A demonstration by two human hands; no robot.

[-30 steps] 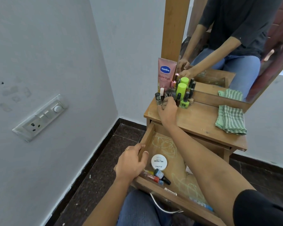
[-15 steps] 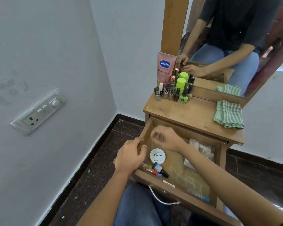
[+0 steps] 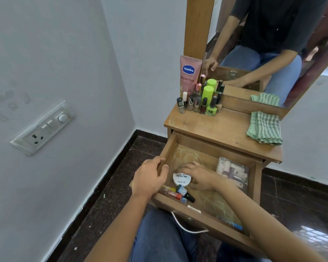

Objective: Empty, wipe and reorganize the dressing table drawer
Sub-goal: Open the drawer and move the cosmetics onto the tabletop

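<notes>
Open drawer (image 3: 254,188) under the dressing table (image 3: 206,127).
Your left hand (image 3: 151,176) grips its side wall; just right of it, your right hand (image 3: 197,175) curls round the white tin (image 3: 181,180).

The dressing table top (image 3: 216,127) and the drawer (image 3: 206,148) are brown wood with a dull, scuffed finish, chalky scribbles across the drawer's bottom; its handle (image 3: 186,226) is bright curved metal; the cloth (image 3: 264,127) is soft woven fabric; the tube (image 3: 189,74) is smooth plastic; the nail polish bottles (image 3: 199,103) look like glossy glass with plastic caps; the round tub (image 3: 181,179) has a matt lid; the floor (image 3: 106,195) is dark polished stone.
</notes>
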